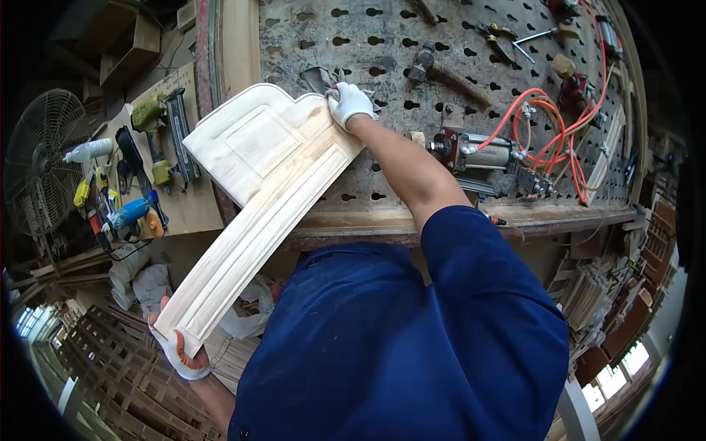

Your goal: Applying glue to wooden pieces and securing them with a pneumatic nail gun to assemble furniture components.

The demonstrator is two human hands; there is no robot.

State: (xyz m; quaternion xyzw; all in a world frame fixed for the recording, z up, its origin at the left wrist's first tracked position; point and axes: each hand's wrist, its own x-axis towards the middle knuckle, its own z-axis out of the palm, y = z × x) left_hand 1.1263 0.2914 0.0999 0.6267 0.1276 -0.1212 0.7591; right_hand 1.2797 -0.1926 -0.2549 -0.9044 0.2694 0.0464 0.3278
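A pale carved wooden furniture panel [257,158] lies slanted over the front left edge of the workbench, its long moulded leg reaching down towards me. My left hand [180,354], in a white glove with orange on the palm side, is closed around the lower end of that leg. At the panel's far corner is my right hand [349,104], also white-gloved, its fingers bent over a crumpled grey cloth [318,79] beside the wood. The right fingertips are partly hidden by the glove and cloth.
The metal bench top [294,44] is full of keyhole slots. A hammer [448,73], pliers [500,42] and a pneumatic cylinder [493,152] with orange hoses [544,95] lie to the right. A nail gun [151,117], spray bottle [88,151] and fan [45,158] are at left.
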